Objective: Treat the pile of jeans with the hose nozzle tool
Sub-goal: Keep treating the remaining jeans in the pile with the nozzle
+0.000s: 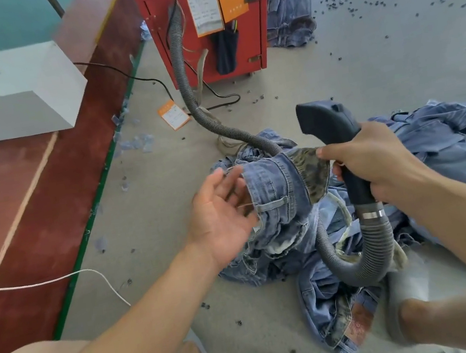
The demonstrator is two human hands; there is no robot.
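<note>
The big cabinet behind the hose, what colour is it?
Red, the metal cabinet carries orange paper tags; the head view shows it.

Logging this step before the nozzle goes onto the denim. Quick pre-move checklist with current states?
1. Right hand grips the nozzle by its handle: ok.
2. Nozzle mouth on the jeans: not ok, it is raised and points away from the pile.
3. Waistband held up for treatment: ok, the right hand pinches its inner lining beside the handle.
4. Left hand steadying the cloth: not ok, open, fingers at the waistband edge without a grip.
5. Hose free to follow: ok, though it loops over the pile of jeans.
6. Red machine running: cannot tell.
</note>
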